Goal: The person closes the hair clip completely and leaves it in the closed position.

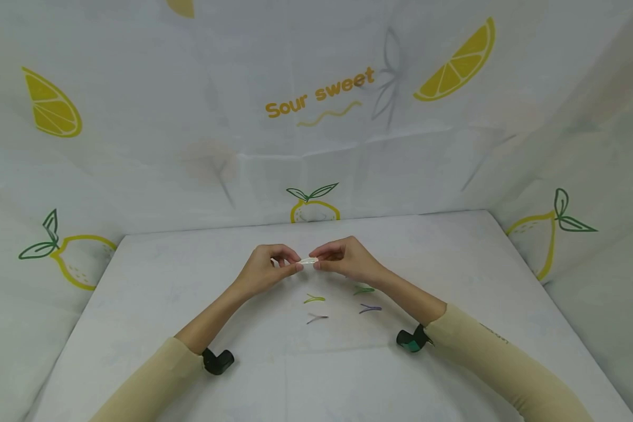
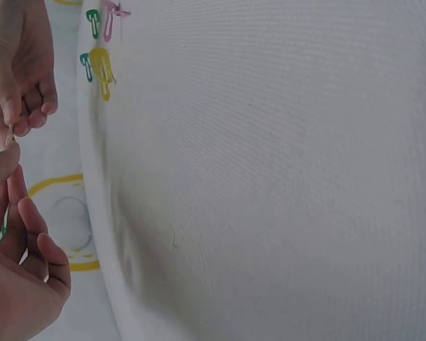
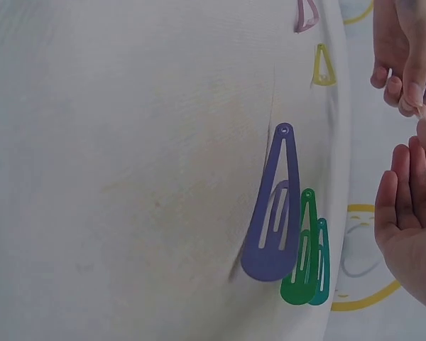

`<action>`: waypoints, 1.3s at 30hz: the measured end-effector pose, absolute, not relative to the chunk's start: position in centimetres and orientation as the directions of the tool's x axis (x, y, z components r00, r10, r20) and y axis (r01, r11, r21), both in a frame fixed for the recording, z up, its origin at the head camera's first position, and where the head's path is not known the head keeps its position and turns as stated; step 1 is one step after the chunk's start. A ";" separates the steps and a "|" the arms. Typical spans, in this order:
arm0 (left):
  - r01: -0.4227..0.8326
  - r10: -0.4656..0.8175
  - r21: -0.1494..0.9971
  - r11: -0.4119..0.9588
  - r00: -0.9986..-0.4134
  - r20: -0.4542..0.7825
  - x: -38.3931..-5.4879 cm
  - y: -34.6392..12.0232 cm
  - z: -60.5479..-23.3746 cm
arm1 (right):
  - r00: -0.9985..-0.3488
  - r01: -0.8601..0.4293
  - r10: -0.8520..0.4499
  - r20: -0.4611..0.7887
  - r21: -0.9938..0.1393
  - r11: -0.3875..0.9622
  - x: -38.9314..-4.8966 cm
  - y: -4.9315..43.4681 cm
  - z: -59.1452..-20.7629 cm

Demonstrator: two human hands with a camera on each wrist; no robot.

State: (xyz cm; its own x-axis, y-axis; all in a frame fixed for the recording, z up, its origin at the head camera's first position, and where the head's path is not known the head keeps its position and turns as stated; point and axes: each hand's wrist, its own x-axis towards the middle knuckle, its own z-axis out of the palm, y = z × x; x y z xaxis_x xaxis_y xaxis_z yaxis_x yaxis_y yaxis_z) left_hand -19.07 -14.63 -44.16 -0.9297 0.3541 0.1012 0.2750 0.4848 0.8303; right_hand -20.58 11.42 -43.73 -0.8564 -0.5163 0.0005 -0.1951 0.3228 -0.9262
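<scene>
Between the two hands, above the table, is a small white snap hair clip (image 1: 309,261). My left hand (image 1: 262,271) pinches its left end with thumb and fingers. At its right end my right hand (image 1: 350,261) does the same. In both wrist views the clip is mostly hidden by fingers. On the table nearer the person lie a yellow hair clip (image 1: 316,299), a pink one (image 1: 319,317), a green one (image 1: 366,290) and a purple one (image 1: 372,308). Their arms stand spread apart. The right wrist view also shows a teal clip (image 3: 324,285) beside the green one.
A white cloth covers the table (image 1: 153,281). Behind it hangs a white backdrop (image 1: 190,193) printed with lemons. Black wrist cameras sit at the left cuff (image 1: 218,363) and the right cuff (image 1: 411,340), close above the tabletop.
</scene>
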 end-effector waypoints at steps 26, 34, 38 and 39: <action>0.295 0.419 0.696 0.655 -0.908 -0.010 -18.6 -13.7 -45.9 | -0.770 -0.375 -0.637 -0.049 -0.772 0.513 -20.7 11.3 -44.6; 0.305 0.439 0.714 0.630 -0.898 -0.003 -18.8 -13.8 -46.4 | -0.780 -0.375 -0.622 -0.061 -0.751 0.544 -20.8 10.9 -44.8; 0.310 0.445 0.711 0.631 -0.896 -0.004 -19.0 -13.8 -46.6 | -0.780 -0.371 -0.622 -0.063 -0.754 0.542 -20.9 10.9 -44.7; 0.308 0.444 0.710 0.633 -0.896 -0.007 -19.0 -13.8 -46.6 | -0.782 -0.365 -0.619 -0.068 -0.755 0.545 -20.9 10.8 -44.7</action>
